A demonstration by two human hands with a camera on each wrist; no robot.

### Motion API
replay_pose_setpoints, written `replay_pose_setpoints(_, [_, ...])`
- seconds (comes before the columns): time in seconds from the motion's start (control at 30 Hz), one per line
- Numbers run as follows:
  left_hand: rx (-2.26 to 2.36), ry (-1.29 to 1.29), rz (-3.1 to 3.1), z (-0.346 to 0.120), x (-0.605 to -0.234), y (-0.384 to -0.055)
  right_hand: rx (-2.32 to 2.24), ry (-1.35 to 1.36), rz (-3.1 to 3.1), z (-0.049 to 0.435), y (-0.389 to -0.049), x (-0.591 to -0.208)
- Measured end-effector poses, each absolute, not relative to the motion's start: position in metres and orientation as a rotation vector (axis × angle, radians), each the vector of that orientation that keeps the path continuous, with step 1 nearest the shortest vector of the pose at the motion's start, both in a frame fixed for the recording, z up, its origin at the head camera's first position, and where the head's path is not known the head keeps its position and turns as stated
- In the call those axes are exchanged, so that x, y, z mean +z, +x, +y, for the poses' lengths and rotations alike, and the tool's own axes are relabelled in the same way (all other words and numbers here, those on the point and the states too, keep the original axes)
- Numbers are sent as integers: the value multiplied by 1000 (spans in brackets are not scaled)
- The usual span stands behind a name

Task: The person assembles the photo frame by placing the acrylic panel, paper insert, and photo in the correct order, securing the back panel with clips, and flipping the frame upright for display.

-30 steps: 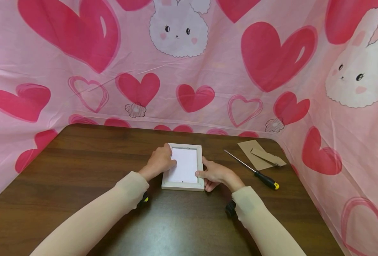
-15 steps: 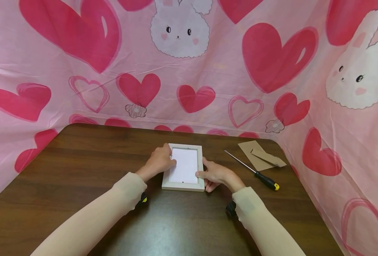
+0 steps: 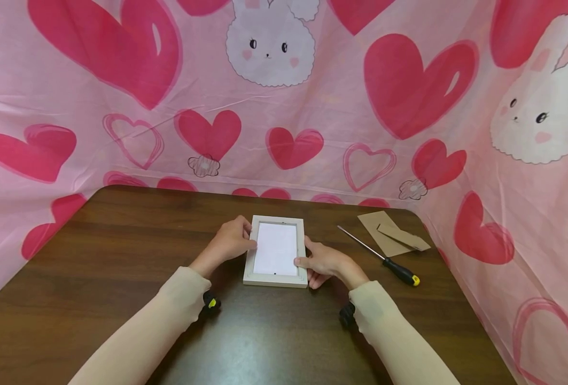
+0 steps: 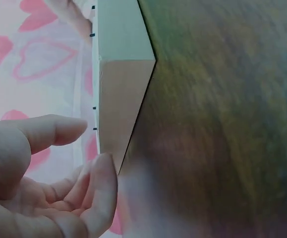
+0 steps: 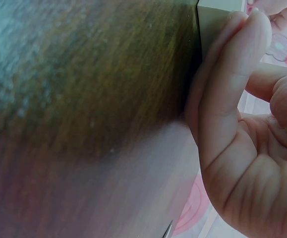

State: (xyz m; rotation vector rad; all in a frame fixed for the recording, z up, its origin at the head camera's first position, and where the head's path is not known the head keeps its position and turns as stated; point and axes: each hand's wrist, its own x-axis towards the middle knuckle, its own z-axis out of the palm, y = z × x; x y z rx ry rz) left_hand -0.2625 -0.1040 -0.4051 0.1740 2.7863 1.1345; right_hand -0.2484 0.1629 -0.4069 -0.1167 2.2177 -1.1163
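A white picture frame lies on the wooden table, with a plain white sheet inside its border. Small dark tabs stand along its inner edge. My right hand holds the frame's right side, thumb over the border and fingers along the outer edge; in the right wrist view those fingers hide most of that edge. My left hand is at the left side. In the left wrist view its thumb stands a little off the frame, while a fingertip is at the frame's corner, touching or very near.
Right of the frame lies a screwdriver with a black and yellow handle, its shaft pointing up and left. Behind it is a brown cardboard backing with a stand leg. A pink heart-patterned cloth hangs beyond the table.
My left hand has drawn back to the left, its thumb coming off the white sheet towards the frame's left edge. The right hand and the frame stay put.
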Motion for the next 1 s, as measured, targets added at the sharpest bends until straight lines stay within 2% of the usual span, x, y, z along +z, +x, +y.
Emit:
replay_pose_setpoints(0.4, [1365,71,2521,-113,-411,-255,-1121,-121,2205,164,-249,-408])
replay_pose_setpoints(1.0, [1457,112,2405,-114,-414,-249,-1123,-124,2208,163,-249,-409])
